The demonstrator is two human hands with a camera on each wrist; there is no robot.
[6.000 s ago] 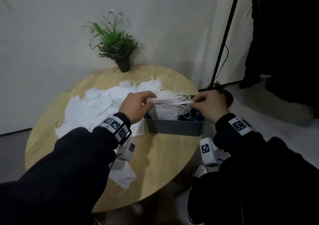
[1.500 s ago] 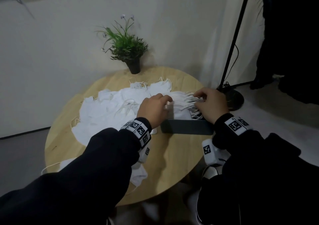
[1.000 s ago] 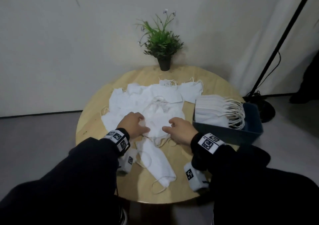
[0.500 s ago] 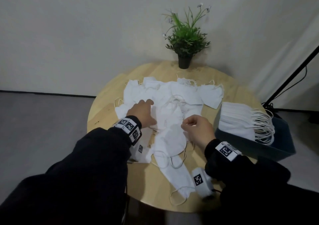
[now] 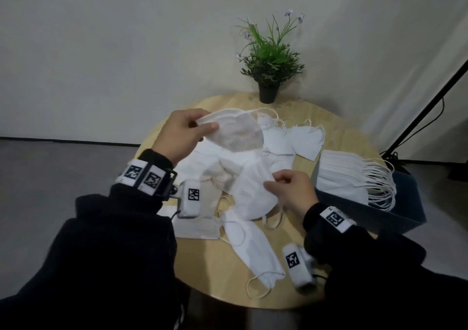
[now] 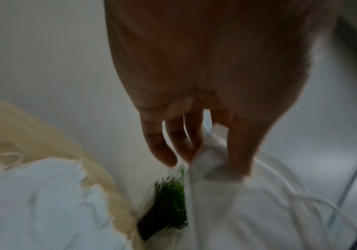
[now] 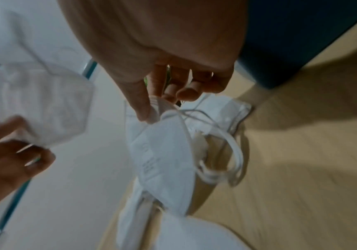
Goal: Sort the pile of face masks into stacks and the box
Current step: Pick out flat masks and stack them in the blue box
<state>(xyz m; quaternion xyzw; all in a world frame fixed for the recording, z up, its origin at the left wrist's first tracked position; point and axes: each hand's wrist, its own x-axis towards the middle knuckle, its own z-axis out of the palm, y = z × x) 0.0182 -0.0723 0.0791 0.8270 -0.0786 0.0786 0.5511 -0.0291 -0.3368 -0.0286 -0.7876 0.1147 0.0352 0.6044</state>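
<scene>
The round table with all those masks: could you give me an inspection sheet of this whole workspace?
Surface: round wooden table, partly covered.
Job's things: loose pile of white masks mid-table; neat stack of masks in the blue box at the right edge.
Clutter: potted plant at the far edge.
Hands: left hand holds a lifted mask; right hand pinches another mask on the pile.
Cables: black cable beside a black stand pole.
Surroundings: pale wall, grey floor.
</scene>
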